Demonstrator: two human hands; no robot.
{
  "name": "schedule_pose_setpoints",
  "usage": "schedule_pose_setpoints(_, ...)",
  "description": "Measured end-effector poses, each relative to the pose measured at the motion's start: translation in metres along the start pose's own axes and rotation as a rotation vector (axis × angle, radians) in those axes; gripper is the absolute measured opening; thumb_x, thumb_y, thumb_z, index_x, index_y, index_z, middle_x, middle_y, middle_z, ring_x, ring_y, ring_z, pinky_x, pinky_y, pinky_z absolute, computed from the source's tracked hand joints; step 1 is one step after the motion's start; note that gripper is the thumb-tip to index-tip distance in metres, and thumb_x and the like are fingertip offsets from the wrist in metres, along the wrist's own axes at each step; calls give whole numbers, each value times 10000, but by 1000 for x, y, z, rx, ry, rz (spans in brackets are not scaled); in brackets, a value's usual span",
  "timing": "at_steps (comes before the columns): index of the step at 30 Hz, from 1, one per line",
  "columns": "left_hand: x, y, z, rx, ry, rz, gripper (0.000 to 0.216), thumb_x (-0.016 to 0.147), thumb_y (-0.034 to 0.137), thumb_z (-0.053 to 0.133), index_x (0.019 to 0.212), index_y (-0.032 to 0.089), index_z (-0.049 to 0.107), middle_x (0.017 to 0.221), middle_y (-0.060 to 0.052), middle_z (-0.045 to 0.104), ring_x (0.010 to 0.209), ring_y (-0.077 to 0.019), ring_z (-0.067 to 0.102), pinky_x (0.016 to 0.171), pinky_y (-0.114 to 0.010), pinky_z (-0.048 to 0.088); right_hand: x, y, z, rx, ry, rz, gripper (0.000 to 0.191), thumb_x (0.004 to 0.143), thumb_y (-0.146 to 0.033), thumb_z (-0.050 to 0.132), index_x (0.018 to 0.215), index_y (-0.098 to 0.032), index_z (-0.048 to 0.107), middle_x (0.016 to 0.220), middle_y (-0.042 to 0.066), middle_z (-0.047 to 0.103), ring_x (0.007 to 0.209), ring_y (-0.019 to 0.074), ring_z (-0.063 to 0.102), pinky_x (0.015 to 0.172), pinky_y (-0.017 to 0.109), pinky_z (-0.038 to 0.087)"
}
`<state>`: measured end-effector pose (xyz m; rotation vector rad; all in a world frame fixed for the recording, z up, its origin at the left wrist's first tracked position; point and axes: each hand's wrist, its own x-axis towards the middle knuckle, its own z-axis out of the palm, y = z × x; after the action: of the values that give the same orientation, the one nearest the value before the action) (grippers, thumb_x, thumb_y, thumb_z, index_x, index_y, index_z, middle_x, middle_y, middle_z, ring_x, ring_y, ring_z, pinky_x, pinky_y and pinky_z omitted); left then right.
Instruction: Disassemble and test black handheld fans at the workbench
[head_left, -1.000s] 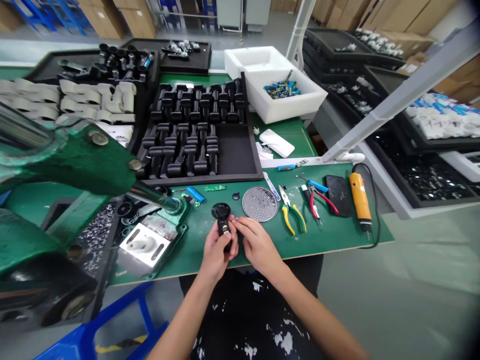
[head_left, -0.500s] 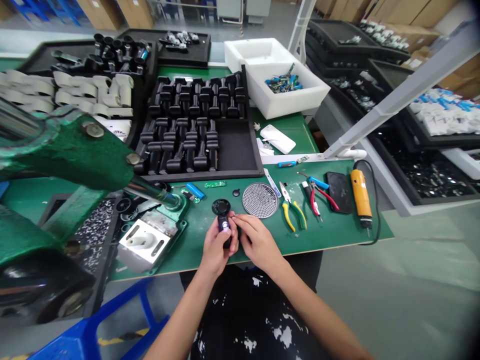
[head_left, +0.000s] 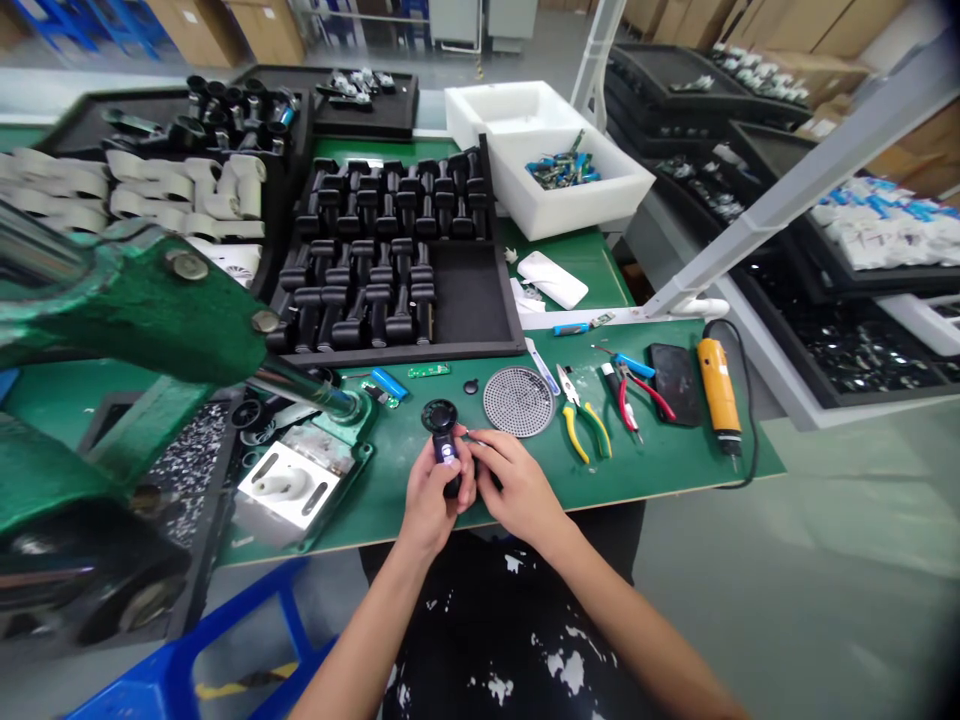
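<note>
My left hand (head_left: 429, 500) is wrapped round the handle of a small black handheld fan (head_left: 442, 425), whose round head points away from me; a small light glows on the handle. My right hand (head_left: 512, 483) lies against the fan's right side with fingertips pinched at the handle, beside a thin metal piece I cannot make out. Both hands hover over the front edge of the green bench (head_left: 660, 455). A round perforated grille (head_left: 518, 401) lies just beyond my right hand.
A black tray (head_left: 480, 310) of several black fans stands behind. A green press (head_left: 150, 320) with a metal fixture (head_left: 289, 488) fills the left. Yellow pliers (head_left: 585, 425), red cutters (head_left: 637, 392), a phone (head_left: 675, 370) and an orange tool (head_left: 718, 392) lie right. A white bin (head_left: 607, 205) holds parts.
A light has come on at the fan's handle. My hands stay together on the fan, barely shifted.
</note>
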<state>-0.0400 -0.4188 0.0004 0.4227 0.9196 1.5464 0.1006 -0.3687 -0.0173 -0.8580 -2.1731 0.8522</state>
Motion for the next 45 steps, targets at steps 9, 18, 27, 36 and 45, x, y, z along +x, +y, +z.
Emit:
schedule_pose_setpoints(9, -2, 0, 0, -9, -27, -12, 281, 909, 218, 634, 1186, 177, 612, 798, 35, 566, 466, -61, 468, 393, -184, 419, 0, -1, -1, 13, -3, 5, 440, 981, -48, 517, 1362, -237, 633, 1405, 106, 641, 1300, 245, 592, 1112, 465, 547)
schedule_pose_setpoints(18, -1, 2, 0, -33, -27, -32, 275, 903, 213, 627, 1174, 169, 605, 788, 37, 553, 457, -55, 454, 370, -168, 396, 0, -2, -2, 13, 1, 11, 466, 963, -39, 523, 1364, -248, 636, 1402, 101, 644, 1294, 250, 598, 1105, 478, 552)
schedule_pose_setpoints(27, 1, 1, -1, -41, -37, -31, 265, 915, 225, 628, 1172, 166, 600, 787, 37, 549, 455, -55, 452, 369, -167, 393, 0, -2, -2, 3, -11, 19, 454, 955, -40, 527, 1343, -243, 644, 1399, 104, 643, 1287, 259, 601, 1095, 484, 555)
schedule_pose_setpoints(36, 1, 2, -1, -49, -44, -28, 258, 924, 208, 606, 1178, 167, 598, 795, 33, 556, 462, -60, 460, 373, -171, 401, 0, -2, -3, -6, -16, 13, 401, 961, -43, 531, 1288, -232, 667, 1387, 113, 649, 1276, 268, 605, 1079, 495, 562)
schedule_pose_setpoints(45, 1, 1, -1, -50, -35, -31, 284, 914, 219, 625, 1193, 175, 593, 802, 34, 553, 461, -58, 453, 373, -168, 399, 0, -3, -3, -5, -13, 15, 402, 953, -34, 529, 1265, -240, 678, 1381, 109, 653, 1263, 270, 609, 1059, 505, 571)
